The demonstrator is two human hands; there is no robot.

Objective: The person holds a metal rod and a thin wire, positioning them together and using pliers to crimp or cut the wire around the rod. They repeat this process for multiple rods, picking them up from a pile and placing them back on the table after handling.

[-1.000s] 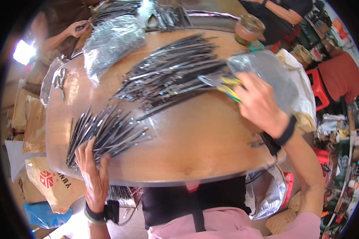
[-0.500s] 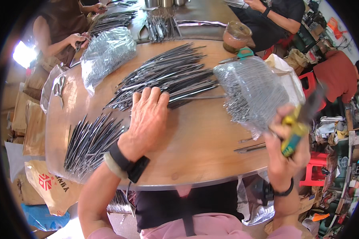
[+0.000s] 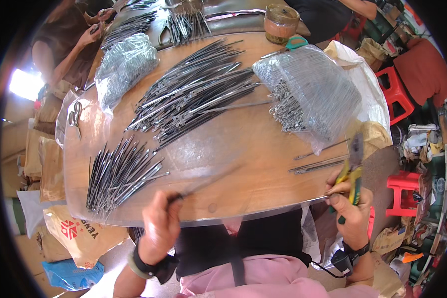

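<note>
My left hand point(image 3: 159, 226) is closed around the end of a thin dark strip point(image 3: 213, 180), blurred by motion, that points up and to the right over the table. My right hand point(image 3: 353, 212) grips pliers point(image 3: 355, 174) with yellow and green handles, jaws upward, by the table's right front edge. Beyond my left hand spreads a large pile of thin dark strips point(image 3: 193, 94). A smaller pile point(image 3: 119, 174) lies at the left. A few loose strips point(image 3: 318, 165) rest near the pliers. Whether my right fingers also pinch something small cannot be made out.
Clear plastic bags of strips stand at the right point(image 3: 308, 94) and far left point(image 3: 126, 69) of the wooden table point(image 3: 243, 198). Scissors point(image 3: 75, 119) lie at the left edge. A brown jar point(image 3: 280, 25) is at the back. Red stools point(image 3: 403, 193) stand right; two people sit across.
My left hand has left the large pile and come back toward me, now holding a strip. My right hand has lowered slightly with the pliers. The view has shifted a little.
</note>
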